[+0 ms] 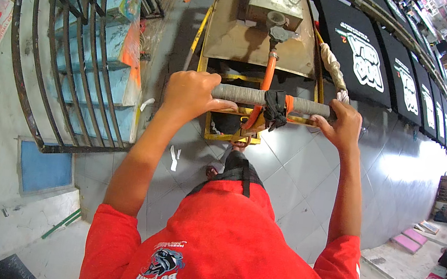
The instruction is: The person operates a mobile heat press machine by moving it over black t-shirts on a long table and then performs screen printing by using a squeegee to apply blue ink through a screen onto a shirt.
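Note:
My left hand (189,94) is wrapped round the left end of a cart handlebar (243,95), its thumb lying along the bar. The right end is gripped by my right hand (343,122). Grey wrapping covers the bar, with a black strap (276,110) knotted near its middle. An orange hose (270,69) runs from a grey metal valve (279,34) down past the bar. Beyond both hands stands the cart's yellow frame (196,40), carrying a wide metal hood (223,35) with a metal box (272,15) on top.
Black T-shirts (352,43) with white prints lie in a long row on the right. At the left stands a dark metal rack (36,81) beside light-blue panels (111,46). White scraps (174,158) lie on the grey tiled floor (297,177). Pink boards (409,240) are at lower right.

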`<state>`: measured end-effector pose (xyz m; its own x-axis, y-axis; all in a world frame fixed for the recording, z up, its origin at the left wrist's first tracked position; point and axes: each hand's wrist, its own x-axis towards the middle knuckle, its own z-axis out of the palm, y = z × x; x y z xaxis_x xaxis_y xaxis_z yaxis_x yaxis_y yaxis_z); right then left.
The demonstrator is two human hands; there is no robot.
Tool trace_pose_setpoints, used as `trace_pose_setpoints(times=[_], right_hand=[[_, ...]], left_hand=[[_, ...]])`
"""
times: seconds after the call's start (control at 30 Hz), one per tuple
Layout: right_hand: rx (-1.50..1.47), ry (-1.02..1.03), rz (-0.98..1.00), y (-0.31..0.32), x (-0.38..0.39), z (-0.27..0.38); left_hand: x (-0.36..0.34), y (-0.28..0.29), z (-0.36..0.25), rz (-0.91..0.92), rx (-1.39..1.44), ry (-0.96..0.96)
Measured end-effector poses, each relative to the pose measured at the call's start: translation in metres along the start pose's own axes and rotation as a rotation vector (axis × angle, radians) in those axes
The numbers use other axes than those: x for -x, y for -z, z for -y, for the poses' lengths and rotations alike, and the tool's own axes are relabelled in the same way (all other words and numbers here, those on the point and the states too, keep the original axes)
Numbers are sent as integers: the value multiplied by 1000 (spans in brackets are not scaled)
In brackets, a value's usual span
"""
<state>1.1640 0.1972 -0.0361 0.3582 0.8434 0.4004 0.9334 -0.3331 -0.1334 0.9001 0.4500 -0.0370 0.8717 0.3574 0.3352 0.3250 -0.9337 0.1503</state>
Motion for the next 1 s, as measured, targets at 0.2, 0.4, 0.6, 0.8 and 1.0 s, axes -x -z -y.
trace_pose_setpoints(times=[0.2,0.4,0.6,0.8,1.0], right_hand=[[16,-9,9,0,-20,-24],[-13,20,57,-9,-50,-47],[-14,35,7,-26,-85,-59],[5,-20,14,-37,-96,-53],[-12,20,-66,-44,-96,-58]], left_hand=[[-30,-6,-9,42,-32,15],[-54,-19,-2,25,-3,73],[-87,-22,22,-20,-49,68],[-94,-27,37,9,-70,72],[-102,-33,50,-19,-89,63]])
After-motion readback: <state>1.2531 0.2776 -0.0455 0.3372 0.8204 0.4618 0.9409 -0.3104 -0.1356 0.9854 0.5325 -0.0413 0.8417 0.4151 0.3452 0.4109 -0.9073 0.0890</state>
